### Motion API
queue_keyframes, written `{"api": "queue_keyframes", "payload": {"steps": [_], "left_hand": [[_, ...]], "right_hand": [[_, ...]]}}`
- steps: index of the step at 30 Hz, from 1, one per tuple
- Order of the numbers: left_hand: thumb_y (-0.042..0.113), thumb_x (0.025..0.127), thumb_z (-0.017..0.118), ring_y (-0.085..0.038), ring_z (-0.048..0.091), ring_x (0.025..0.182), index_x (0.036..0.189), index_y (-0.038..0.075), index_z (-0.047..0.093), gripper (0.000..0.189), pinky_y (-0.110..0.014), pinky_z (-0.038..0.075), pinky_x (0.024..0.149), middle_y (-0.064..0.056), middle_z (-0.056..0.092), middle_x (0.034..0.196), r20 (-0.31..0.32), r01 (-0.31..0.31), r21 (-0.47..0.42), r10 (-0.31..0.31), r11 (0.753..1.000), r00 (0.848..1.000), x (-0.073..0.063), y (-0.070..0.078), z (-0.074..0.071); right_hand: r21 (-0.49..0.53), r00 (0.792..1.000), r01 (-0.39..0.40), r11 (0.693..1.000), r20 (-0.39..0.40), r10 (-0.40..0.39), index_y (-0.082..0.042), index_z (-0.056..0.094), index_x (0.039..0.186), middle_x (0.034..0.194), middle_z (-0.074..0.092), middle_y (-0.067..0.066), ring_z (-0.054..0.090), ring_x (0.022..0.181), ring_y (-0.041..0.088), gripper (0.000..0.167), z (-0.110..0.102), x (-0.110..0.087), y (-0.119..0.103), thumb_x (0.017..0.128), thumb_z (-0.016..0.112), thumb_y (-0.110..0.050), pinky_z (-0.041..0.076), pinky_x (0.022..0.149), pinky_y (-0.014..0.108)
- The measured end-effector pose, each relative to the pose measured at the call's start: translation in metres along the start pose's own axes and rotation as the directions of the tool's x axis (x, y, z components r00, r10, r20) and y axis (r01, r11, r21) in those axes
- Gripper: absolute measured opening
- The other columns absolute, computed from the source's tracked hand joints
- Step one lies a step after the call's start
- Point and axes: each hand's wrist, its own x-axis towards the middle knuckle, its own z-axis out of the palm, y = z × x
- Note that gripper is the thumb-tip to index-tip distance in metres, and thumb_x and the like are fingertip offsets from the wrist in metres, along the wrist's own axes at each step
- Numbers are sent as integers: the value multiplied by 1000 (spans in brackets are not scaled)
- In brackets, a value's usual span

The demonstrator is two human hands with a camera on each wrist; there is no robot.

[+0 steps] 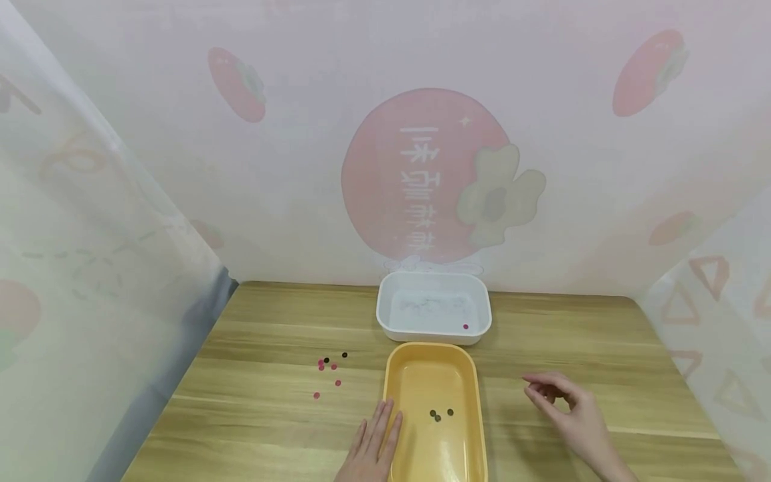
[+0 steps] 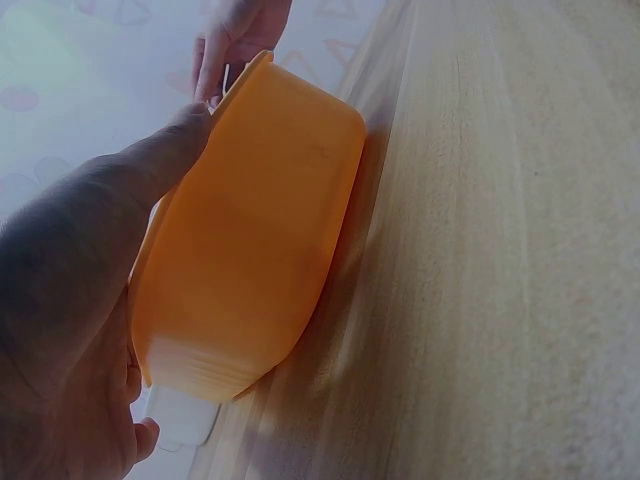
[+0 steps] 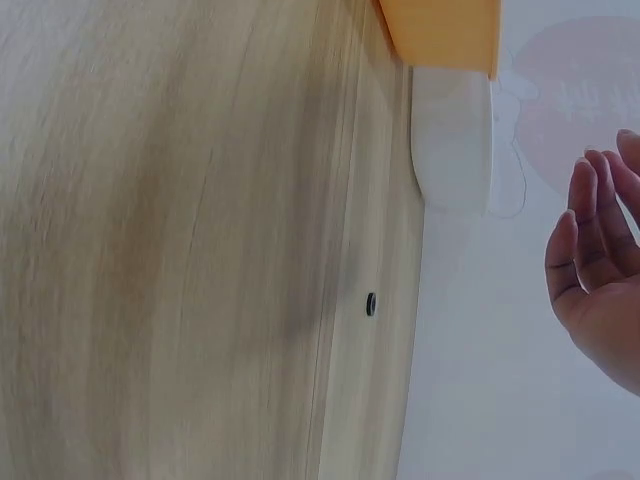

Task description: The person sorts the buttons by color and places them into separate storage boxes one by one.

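Observation:
My left hand (image 1: 369,450) rests on the left rim of a yellow plastic tray (image 1: 480,428), its fingers extended. From the left wrist, the hand (image 2: 90,250) lies along the rim of the orange-looking tray (image 2: 250,230). To the right of the tray, my right hand (image 1: 575,415) hovers above the table with curved fingers, a gap showing between thumb and index. Three dark discs (image 1: 438,418) lie in the yellow tray. A small black disc (image 3: 370,303) appears in the right wrist view, away from the hand (image 3: 605,270); whether it lies on wood or is airborne, I cannot tell.
Behind the yellow tray stands a white tray (image 1: 434,335) with a pink disc (image 1: 466,327) inside. Several pink discs (image 1: 338,383) and two black discs (image 1: 345,355) lie on the wooden table (image 1: 259,402) at left. Printed curtains (image 1: 289,201) enclose the table's back and sides.

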Motion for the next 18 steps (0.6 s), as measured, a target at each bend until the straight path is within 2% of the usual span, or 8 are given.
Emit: {"api": "queue_keyframes", "payload": {"steps": [6,12,18], "left_hand": [[87,103,19,-22,-11,175,176,5,11,111,-27,-16,139,-16,1,187,3,-2,-8,2,1000,1000,0,-1,0],[88,102,20,-22,-12,175,176,4,12,112,-27,-17,139,-16,1,187,12,-4,-21,4,1000,1000,1,-1,1],[87,102,20,-22,-13,175,177,5,9,111,-27,-18,138,-16,0,187,19,5,-30,-4,1000,1000,0,0,1]], "right_hand": [[-11,1000,-6,1000,-12,6,-1,81,108,93,77,-16,65,79,-2,36,-8,-1,5,82,77,24,52,69,12],[-53,998,-60,997,-23,58,-2,81,108,90,75,-16,64,78,-3,35,-20,-4,15,83,78,23,51,68,13],[-120,995,-97,988,11,99,6,78,110,87,75,-13,64,79,-5,31,-30,-7,36,83,81,20,52,65,12]]}}
